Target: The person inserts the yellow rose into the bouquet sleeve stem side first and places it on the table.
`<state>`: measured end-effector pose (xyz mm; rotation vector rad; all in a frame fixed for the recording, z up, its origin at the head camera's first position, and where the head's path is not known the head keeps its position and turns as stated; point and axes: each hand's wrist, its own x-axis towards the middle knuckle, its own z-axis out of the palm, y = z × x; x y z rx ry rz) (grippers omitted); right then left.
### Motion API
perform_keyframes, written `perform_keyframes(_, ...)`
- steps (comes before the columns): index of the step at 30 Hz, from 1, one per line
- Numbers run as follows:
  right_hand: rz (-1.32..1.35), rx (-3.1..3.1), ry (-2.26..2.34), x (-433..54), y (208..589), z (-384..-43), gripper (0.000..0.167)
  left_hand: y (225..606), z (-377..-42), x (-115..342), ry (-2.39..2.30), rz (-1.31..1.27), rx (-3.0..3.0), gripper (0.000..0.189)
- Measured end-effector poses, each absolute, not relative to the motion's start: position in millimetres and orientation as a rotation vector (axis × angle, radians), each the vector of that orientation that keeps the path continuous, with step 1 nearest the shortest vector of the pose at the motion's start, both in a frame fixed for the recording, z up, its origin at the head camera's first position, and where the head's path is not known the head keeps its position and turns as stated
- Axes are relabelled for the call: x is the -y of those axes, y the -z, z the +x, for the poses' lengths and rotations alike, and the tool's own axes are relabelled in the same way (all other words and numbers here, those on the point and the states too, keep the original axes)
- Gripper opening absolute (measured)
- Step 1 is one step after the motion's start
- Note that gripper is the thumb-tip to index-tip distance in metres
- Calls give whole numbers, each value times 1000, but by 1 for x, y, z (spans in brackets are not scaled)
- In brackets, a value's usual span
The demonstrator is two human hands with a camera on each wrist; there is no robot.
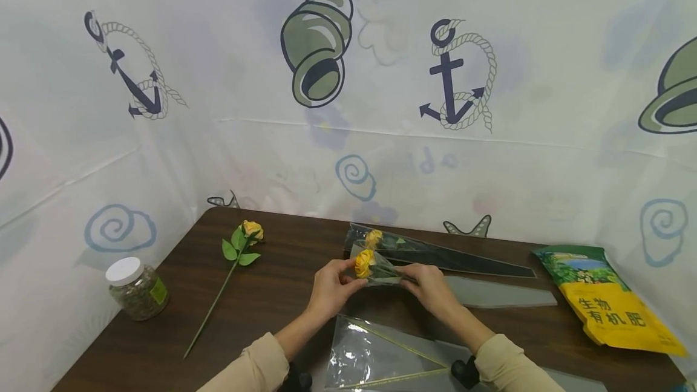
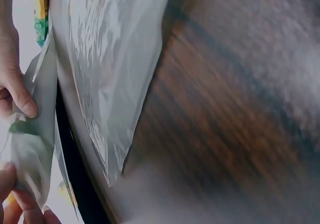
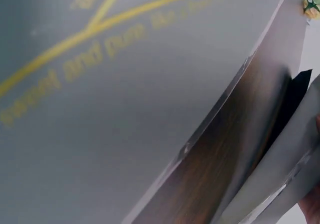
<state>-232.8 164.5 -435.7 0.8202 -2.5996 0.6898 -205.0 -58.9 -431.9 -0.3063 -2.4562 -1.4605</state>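
Observation:
A yellow rose [image 1: 363, 264] lies inside a grey, clear-fronted flower sleeve [image 1: 501, 293], its bloom at the wide end. My left hand [image 1: 333, 288] pinches that wide end beside the bloom. Farther along, my right hand [image 1: 432, 290] grips the sleeve around the stem, fingers and thumb on its edges. The left wrist view shows the right thumb [image 2: 25, 101] pressed on the sleeve, with a green leaf and the pale bloom beneath the film. Only part of the right hand [image 3: 312, 204] shows at the edge of the right wrist view.
Behind the hands lies a black sleeve [image 1: 463, 261] with another yellow rose in it. Flat grey sleeves with yellow lines [image 1: 381, 359] lie in front. A loose rose [image 1: 238, 244] and a white-lidded jar [image 1: 138, 295] stand left; a yellow fertilizer bag [image 1: 615, 313] lies right on the brown table [image 1: 283, 247].

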Motion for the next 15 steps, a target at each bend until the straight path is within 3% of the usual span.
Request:
perform_keyframes(4,770,2590,-715,-164,436,-232,28,431,-205,60,1394,-378,2468,39)
perform_keyframes(11,713,2597,-713,-160,436,-228,31,433,-203,58,1459,-337,2409,63)
perform_keyframes(15,686,2584,-712,-159,435,-227,30,434,-202,56,1498,-298,2351,58)
